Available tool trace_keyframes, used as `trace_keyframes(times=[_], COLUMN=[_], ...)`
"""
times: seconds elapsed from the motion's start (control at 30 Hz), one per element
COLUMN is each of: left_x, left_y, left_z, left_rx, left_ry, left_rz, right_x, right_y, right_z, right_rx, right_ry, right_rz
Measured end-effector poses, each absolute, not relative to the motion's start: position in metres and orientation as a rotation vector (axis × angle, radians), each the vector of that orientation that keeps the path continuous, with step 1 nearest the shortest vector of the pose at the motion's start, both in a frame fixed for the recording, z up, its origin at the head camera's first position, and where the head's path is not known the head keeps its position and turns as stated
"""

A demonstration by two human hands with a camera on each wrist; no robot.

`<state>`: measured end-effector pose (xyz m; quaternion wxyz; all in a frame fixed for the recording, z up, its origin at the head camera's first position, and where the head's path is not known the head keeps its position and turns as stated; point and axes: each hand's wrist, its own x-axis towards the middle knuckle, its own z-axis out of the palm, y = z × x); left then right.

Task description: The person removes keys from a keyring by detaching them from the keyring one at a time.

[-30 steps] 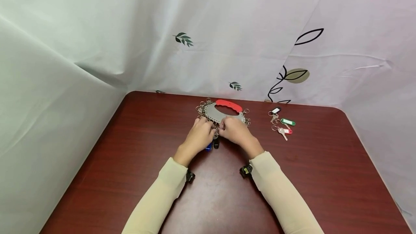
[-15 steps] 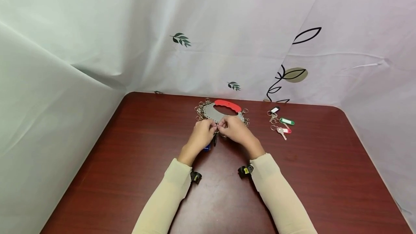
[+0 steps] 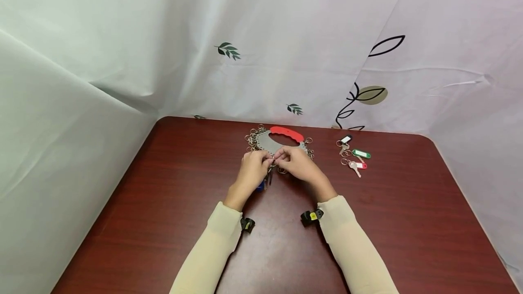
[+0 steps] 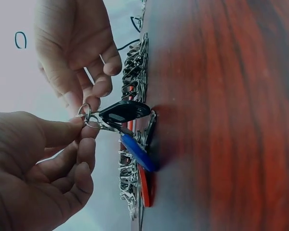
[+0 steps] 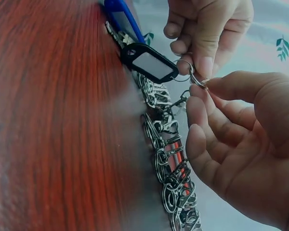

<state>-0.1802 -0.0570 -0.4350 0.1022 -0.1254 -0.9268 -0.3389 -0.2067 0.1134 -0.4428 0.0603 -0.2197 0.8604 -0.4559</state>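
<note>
My left hand [image 3: 252, 172] and right hand [image 3: 298, 162] meet in front of a grey metal plate [image 3: 265, 140] with a red handle [image 3: 287, 133]. Each pinches a small metal split ring [image 5: 198, 79] between thumb and finger, seen close in both wrist views. A black key tag [image 5: 151, 66] with a white label hangs from the linked rings. Beside it dangle a blue key tag [image 4: 138, 153] and a key [image 5: 114, 34]. Whether the blue tag shares the pinched ring cannot be told. Clips with rings [image 5: 171, 197] line the plate's edge.
On the right of the dark red table [image 3: 408, 221] lie loose keys with a black tag [image 3: 346, 139], a green tag [image 3: 361, 154] and a red tag [image 3: 361, 165]. A white curtain [image 3: 261, 67] surrounds the table's back and sides.
A second ago both hands were more tightly curled, with the black tag hanging below them. The left hand has shifted slightly right, and the fingertips now meet at the ring. Loose keys stay put.
</note>
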Motion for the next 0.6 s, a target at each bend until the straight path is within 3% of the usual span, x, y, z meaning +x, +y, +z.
trace_keyframes(times=[0.6], left_x=[-0.1773], left_y=[-0.0545], left_z=[-0.4301], left_rx=[-0.341], left_ry=[-2.654], left_rz=[-1.064], right_x=[-0.2032], right_y=[0.1101], right_z=[-0.4419], right_rx=[-0.536], right_ry=[2.594], right_rz=[-1.470])
